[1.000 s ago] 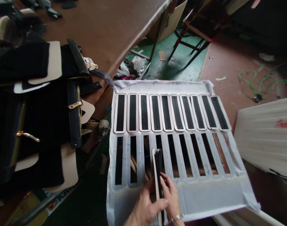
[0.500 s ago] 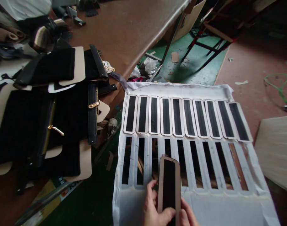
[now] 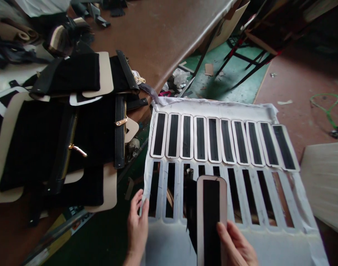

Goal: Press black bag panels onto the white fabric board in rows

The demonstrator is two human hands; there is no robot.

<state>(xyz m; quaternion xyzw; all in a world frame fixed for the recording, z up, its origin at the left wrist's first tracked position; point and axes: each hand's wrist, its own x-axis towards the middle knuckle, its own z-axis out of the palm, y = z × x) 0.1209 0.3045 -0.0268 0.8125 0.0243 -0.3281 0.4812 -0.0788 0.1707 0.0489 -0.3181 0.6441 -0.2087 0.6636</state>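
My right hand (image 3: 237,244) grips a long rounded frame piece (image 3: 212,221) by its right edge, thumb on top. The piece has a pale rim around a black strip, and it is held upright above the white slotted board (image 3: 169,242). At the board's left edge is my left hand (image 3: 137,223), thumb and fingers apart with nothing held; whether it touches the edge I cannot tell. A row of several similar framed strips (image 3: 200,139) lies along the far part of the board, above a row of open slots (image 3: 243,195).
Black pouches with gold zips (image 3: 94,129) and beige panels are piled on the left. Behind them extends a brown-covered table (image 3: 158,37). A dark stool (image 3: 252,55) stands at the back right, and a green cord (image 3: 328,111) lies on the floor.
My left hand has let go of the framed piece and moved left to the board's edge. The piece, now in my right hand alone, has shifted slightly right.
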